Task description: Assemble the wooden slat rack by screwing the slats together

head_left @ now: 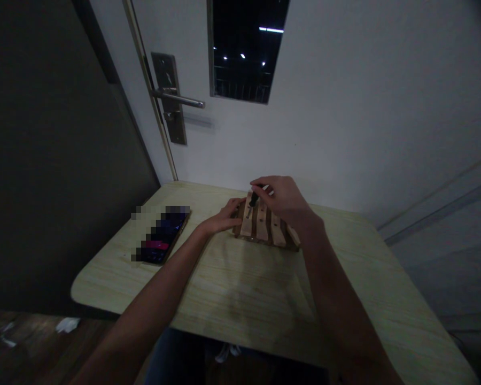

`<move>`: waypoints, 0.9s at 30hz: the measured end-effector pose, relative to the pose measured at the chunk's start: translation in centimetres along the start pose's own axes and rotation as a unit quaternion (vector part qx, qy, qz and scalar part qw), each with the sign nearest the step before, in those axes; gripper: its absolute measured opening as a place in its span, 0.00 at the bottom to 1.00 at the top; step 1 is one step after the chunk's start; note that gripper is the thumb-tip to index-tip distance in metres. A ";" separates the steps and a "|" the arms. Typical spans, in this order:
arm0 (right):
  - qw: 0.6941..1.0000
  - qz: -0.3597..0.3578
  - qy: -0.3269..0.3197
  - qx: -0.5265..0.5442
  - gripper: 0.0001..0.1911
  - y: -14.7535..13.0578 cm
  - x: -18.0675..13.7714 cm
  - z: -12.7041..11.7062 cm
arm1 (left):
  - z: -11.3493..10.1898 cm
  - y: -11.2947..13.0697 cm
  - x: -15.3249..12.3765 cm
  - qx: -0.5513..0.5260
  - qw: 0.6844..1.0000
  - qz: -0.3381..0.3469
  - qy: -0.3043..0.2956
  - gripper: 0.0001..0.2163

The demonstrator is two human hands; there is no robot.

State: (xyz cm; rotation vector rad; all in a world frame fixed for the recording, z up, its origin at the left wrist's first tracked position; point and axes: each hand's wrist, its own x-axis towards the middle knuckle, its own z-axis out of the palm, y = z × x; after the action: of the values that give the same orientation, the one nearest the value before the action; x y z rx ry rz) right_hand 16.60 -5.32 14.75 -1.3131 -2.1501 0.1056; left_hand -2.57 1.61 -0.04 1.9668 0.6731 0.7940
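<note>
My right hand (284, 197) is closed around the black handle of a small screwdriver (253, 201). Its metal shaft slants down to the leftmost light slat of a slatted wooden piece (262, 229). Several pale wooden slats with dark holes or screw heads lie side by side across a browner base. At the left end of this piece, my left hand (225, 215) grips the edge, thumb in front and fingers behind. My right hand and wrist cover part of the slats on the right.
A light wood-grain table (232, 283) carries the work. On its left lies a smartphone (164, 235) with its screen lit. Behind the table stands a white door (328, 107) with a metal handle (182, 100) and a dark window (246, 53). Crumpled white paper (67, 324) lies on the floor.
</note>
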 end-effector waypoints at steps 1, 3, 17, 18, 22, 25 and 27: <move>1.000 -0.003 0.007 -0.005 0.13 0.1 -0.1 0.0 | 0.0 0.1 0.0 0.002 1.000 -0.001 0.000 0.38; 1.000 -0.013 0.015 -0.021 0.16 0.2 -0.3 0.0 | -0.1 0.4 -0.1 0.008 1.000 -0.003 -0.001 0.38; 1.000 0.008 -0.010 -0.022 0.06 -0.7 -0.1 -0.6 | 0.0 1.0 -0.2 0.002 1.000 -0.017 0.001 0.39; 1.000 0.007 -0.010 -0.024 0.06 -0.6 -0.2 -0.6 | 0.0 1.0 -0.2 0.003 1.000 -0.016 0.001 0.38; 1.000 -0.011 -0.014 -0.023 0.11 -0.6 -0.3 -0.5 | 0.0 0.8 -0.2 0.016 1.000 -0.013 -0.002 0.37; 0.999 -0.019 -0.019 -0.030 0.14 -0.7 -0.3 -0.6 | -0.1 0.6 -0.2 0.023 1.000 -0.005 -0.005 0.37; 0.999 -0.013 -0.026 -0.034 0.14 -0.7 -0.3 -0.7 | -0.1 0.6 -0.2 0.023 1.000 -0.004 -0.010 0.38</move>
State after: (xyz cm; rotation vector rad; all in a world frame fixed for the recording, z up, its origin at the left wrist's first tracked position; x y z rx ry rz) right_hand 16.49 -6.07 15.43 -1.3338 -2.2316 0.0556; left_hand -2.70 1.28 0.50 2.0101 0.6935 0.7593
